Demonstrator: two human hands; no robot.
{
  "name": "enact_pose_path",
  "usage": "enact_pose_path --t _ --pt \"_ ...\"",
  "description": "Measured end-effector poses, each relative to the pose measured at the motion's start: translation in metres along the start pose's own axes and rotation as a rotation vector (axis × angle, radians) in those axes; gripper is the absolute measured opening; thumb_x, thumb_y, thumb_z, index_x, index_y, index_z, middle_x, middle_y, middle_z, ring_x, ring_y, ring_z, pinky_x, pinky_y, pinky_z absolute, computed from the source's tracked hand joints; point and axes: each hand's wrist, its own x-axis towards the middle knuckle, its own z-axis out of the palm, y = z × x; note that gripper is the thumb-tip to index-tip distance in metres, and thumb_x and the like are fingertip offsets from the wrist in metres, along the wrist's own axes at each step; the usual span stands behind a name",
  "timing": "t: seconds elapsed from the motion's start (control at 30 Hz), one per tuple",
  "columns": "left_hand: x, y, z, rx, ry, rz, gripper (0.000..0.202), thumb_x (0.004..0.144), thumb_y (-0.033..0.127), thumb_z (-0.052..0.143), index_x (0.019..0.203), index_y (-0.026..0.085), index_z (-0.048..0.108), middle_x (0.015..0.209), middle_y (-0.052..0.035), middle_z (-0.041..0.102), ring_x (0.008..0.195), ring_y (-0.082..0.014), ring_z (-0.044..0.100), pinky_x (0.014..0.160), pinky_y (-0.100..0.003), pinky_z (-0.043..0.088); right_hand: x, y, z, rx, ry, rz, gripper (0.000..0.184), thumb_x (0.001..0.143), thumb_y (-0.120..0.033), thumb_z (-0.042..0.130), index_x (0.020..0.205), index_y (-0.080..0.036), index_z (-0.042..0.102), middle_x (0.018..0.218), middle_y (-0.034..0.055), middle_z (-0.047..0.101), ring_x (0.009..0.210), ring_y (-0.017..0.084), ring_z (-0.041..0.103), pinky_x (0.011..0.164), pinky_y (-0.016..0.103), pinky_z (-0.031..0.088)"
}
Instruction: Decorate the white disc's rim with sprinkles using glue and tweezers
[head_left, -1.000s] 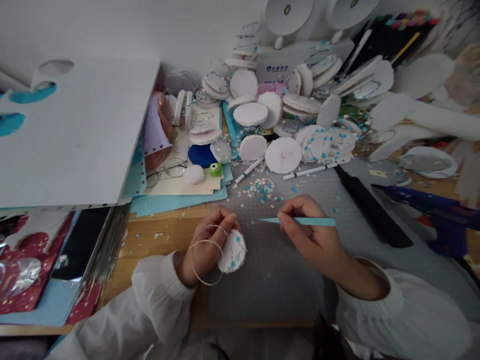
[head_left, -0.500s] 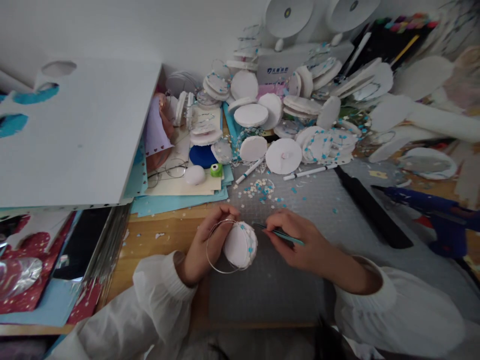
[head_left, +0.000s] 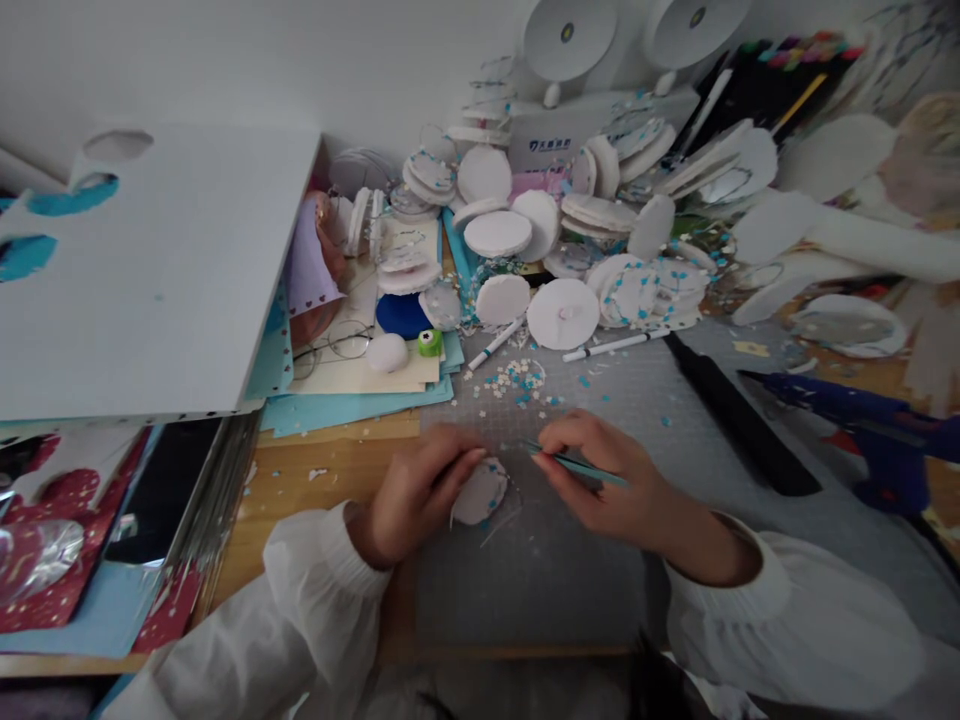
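A: From where I stand: left hand (head_left: 420, 495), state?

B: Fingers and thumb together, clamped on the upper edge of a round white disc (head_left: 477, 497). The disc sits just under the fingertips, face tilted, blue bits along its right rim.

A: Right hand (head_left: 600, 472)?

B: Thumb and fingers clamped on blue-green tweezers (head_left: 581, 467). Points aim towards the left hand, near the disc rim. Cannot tell whether they grip anything; too fine from here.

A: Loose parts?

B: One pale strand (head_left: 501, 528), trailing below the left hand's fingertips, towards the right. Small paper flowers (head_left: 517, 378), white and blue, scattered ahead of both hands on the grey mat (head_left: 532, 605). Pen (head_left: 616, 345) beyond the right hand; glue gun (head_left: 847, 400) well off to its right; green punch (head_left: 430, 343) ahead of the left hand.

A: Note on technique?

B: My judgement: the left hand should pinch the rim firmly but flat, since a rough-edged disc may twist. Turn the disc to the tweezers rather than reaching round it. Squeeze the tweezers lightly; too hard and the points could cross or crease thin paper.

A: Risk?

B: The strand, I think. If it snags on the points, it could tug at the rim.
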Motion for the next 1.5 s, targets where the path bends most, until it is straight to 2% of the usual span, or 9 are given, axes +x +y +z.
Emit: enact_pose_path --t 0.13,0.27,0.37,0.57,0.73,0.87,1.07,1.23,1.5 --pt "0.003 -0.002 -0.004 0.088 0.038 0.161 0.014 0.088 0.014 0.052 0.098 0.017 0.061 0.105 -0.0087 0.062 0.099 -0.0180 0.057 0.087 -0.030 0.043 0.003 -0.001 -0.001 0.002 -0.089 -0.004 0.012 0.084 -0.014 0.053 0.090 -0.021 0.046 0.079 0.0010 0.057 0.075 0.014 0.053 0.071 0.028 0.045" --pt "0.002 -0.003 -0.004 0.025 0.170 0.034 0.005 0.088 0.018 0.053 0.090 0.017 0.057 0.090 -0.0050 0.060 0.088 -0.0160 0.056 0.078 -0.028 0.044 0.003 -0.001 -0.001 -0.013 -0.052 0.019 0.010 0.084 -0.014 0.053 0.088 -0.021 0.047 0.079 0.0011 0.056 0.074 0.013 0.053 0.069 0.026 0.044" --pt "0.000 -0.002 -0.004 -0.031 0.222 -0.121 0.013 0.092 0.024 0.046 0.084 0.018 0.053 0.077 -0.0009 0.054 0.072 -0.0131 0.050 0.067 -0.026 0.040 0.003 0.000 -0.001 -0.020 0.018 0.047 0.010 0.084 -0.014 0.053 0.087 -0.021 0.047 0.078 0.0007 0.055 0.073 0.012 0.053 0.067 0.025 0.043" --pt "-0.001 0.001 -0.003 -0.101 0.193 -0.205 0.029 0.096 0.030 0.036 0.071 0.018 0.045 0.065 0.0029 0.043 0.061 -0.0112 0.041 0.059 -0.024 0.034 0.004 0.004 -0.001 -0.044 0.218 0.168 0.008 0.085 -0.017 0.054 0.090 -0.022 0.050 0.080 -0.0002 0.057 0.074 0.011 0.056 0.066 0.022 0.044" --pt "-0.003 -0.001 -0.001 -0.078 0.120 -0.153 0.029 0.095 0.030 0.038 0.068 0.018 0.042 0.065 0.0030 0.040 0.061 -0.0110 0.039 0.058 -0.024 0.032 0.007 0.014 0.000 -0.004 0.301 0.343 0.006 0.085 -0.025 0.056 0.086 -0.022 0.052 0.077 -0.0013 0.057 0.069 0.011 0.056 0.062 0.023 0.043" --pt "-0.005 -0.001 0.001 -0.146 0.155 -0.140 0.023 0.094 0.031 0.042 0.076 0.018 0.048 0.067 0.0023 0.043 0.062 -0.0110 0.040 0.058 -0.023 0.034 0.006 0.015 0.001 0.116 0.316 0.373 0.007 0.086 -0.026 0.056 0.088 -0.021 0.052 0.078 -0.0009 0.057 0.069 0.012 0.057 0.062 0.024 0.045" --pt "-0.002 0.005 0.002 -0.406 0.230 -0.203 0.021 0.090 0.034 0.050 0.080 0.016 0.053 0.067 0.0007 0.052 0.057 -0.0097 0.048 0.055 -0.021 0.040 0.001 -0.006 0.003 0.234 0.146 0.217 0.016 0.093 -0.020 0.041 0.097 -0.021 0.056 0.089 0.0035 0.062 0.080 0.013 0.059 0.071 0.026 0.048" --pt "0.001 0.008 0.004 -0.605 0.222 -0.239 0.018 0.085 0.032 0.059 0.082 0.015 0.057 0.073 -0.0015 0.060 0.061 -0.0103 0.057 0.058 -0.022 0.048 -0.002 -0.015 0.006 0.143 -0.067 0.125 0.034 0.081 -0.027 0.062 0.111 -0.021 0.049 0.102 0.0062 0.060 0.091 0.017 0.057 0.080 0.031 0.047" --pt "0.000 0.006 0.001 -0.815 0.173 -0.273 0.013 0.087 0.025 0.057 0.088 0.013 0.062 0.082 -0.0053 0.066 0.071 -0.0129 0.063 0.068 -0.025 0.053 -0.001 -0.013 0.006 0.273 -0.036 0.260 0.017 0.084 -0.024 0.057 0.100 -0.021 0.052 0.087 0.0020 0.059 0.077 0.013 0.057 0.070 0.026 0.047"
